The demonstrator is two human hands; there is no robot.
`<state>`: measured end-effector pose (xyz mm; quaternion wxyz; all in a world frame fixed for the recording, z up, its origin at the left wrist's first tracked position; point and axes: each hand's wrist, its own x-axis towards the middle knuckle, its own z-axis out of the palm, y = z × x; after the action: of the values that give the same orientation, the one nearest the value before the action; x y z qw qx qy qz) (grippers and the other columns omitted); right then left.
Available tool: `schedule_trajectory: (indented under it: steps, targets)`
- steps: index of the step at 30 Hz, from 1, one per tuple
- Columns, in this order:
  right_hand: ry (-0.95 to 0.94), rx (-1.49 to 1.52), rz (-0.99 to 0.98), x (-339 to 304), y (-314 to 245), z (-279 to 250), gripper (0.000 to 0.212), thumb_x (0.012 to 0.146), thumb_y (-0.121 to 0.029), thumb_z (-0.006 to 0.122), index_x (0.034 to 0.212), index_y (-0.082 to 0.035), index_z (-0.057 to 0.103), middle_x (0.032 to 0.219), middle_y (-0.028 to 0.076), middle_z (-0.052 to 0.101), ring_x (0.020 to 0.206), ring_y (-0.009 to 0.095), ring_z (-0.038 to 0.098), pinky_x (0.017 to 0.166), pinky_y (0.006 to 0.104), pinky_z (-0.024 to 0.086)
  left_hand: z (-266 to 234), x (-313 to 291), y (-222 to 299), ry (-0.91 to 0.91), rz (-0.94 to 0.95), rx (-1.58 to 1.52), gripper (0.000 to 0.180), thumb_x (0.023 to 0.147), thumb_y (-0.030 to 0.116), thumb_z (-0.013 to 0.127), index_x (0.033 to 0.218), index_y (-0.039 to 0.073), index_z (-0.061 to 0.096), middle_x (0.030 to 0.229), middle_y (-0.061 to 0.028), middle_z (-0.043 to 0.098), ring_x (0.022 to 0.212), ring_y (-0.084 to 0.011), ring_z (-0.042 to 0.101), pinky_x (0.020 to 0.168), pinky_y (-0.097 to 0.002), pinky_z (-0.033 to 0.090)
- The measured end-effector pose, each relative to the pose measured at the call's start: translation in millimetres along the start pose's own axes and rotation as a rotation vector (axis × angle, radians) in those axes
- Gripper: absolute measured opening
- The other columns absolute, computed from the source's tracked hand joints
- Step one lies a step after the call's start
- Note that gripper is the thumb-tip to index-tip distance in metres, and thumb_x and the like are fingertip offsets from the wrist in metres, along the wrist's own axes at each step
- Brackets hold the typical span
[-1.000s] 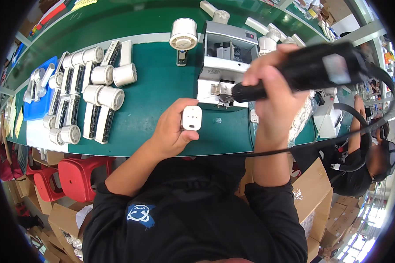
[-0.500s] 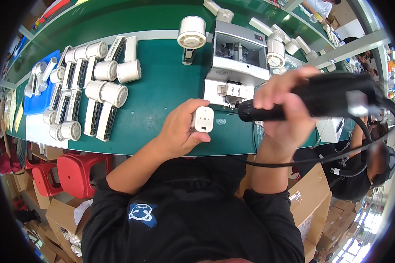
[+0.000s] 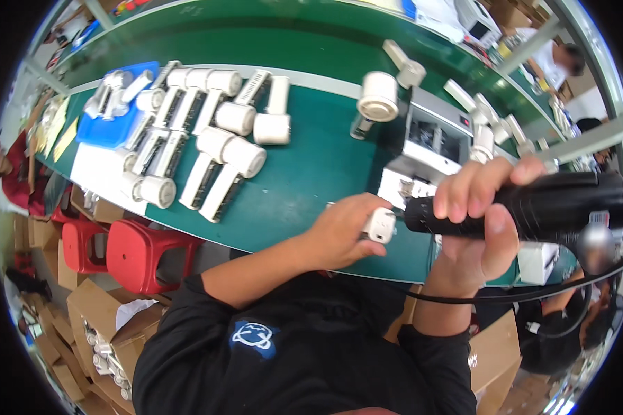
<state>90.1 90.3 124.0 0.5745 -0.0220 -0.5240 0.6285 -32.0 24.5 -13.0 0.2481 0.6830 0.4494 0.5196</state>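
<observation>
My left hand [image 3: 342,234] is closed around a white fan handle [image 3: 380,227]. Its rounded end, with small holes and a dark slot, faces up; the rest is hidden by my fingers. In my right hand [image 3: 481,214] is a black electric screwdriver [image 3: 561,207], held almost level with its nose pointing left. Its thin bit [image 3: 399,215] is at the end of the handle; I cannot tell whether it sits in a hole. Behind the screwdriver's nose stands a grey and silver screw feeder [image 3: 436,135]. A white fan [image 3: 378,97] stands left of the feeder.
Several white fans with open handles [image 3: 211,187] lie in rows on the green table [image 3: 304,173] at the left, near a blue tray [image 3: 107,131]. More fans [image 3: 483,117] lie behind the feeder. A black cable [image 3: 519,299] hangs below my right wrist. Red stools [image 3: 142,256] stand below the table edge.
The screwdriver's bit has come to the end of the fan handle, which has tilted. My view has shifted, so the table's things appear further right and turned.
</observation>
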Motion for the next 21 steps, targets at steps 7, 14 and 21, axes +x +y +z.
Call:
schedule_trajectory:
  steps: [7, 14, 21]
  targets:
    - [0.011, 0.003, 0.026, -5.8, -3.6, 1.1, 0.045, 0.074, -0.007, 0.066, 0.109, -0.007, 0.037, 0.07, 0.007, 0.046, 0.06, 0.018, 0.048, 0.057, 0.0307, 0.045, -7.2, 2.4, 7.1, -0.122, -0.029, -0.006, 0.06, 0.079, 0.048, 0.056, 0.115, 0.003, 0.042, 0.099, -0.0159, 0.052, 0.093, -0.0345, 0.051, 0.079, -0.0387, 0.042]
    - [0.054, -0.058, -0.414, -1.7, -52.9, -35.3, 0.052, 0.073, -0.015, 0.069, 0.113, -0.001, 0.039, 0.067, 0.003, 0.042, 0.052, 0.013, 0.041, 0.044, 0.0245, 0.039, -37.1, -33.7, 1.7, -0.185, -0.177, 0.325, 0.062, 0.066, 0.022, 0.075, 0.116, 0.002, 0.043, 0.112, -0.0174, 0.046, 0.105, -0.0348, 0.045, 0.089, -0.0405, 0.039]
    - [0.128, -0.499, -0.454, 0.9, -49.6, -83.6, 0.054, 0.074, -0.023, 0.062, 0.118, -0.001, 0.038, 0.068, 0.004, 0.041, 0.05, 0.012, 0.04, 0.041, 0.0231, 0.037, -183.3, 45.0, 11.5, 0.101, -0.735, 0.226, 0.049, 0.069, 0.023, 0.075, 0.108, 0.003, 0.051, 0.095, -0.0064, 0.059, 0.087, -0.0151, 0.056, 0.076, -0.0287, 0.045]
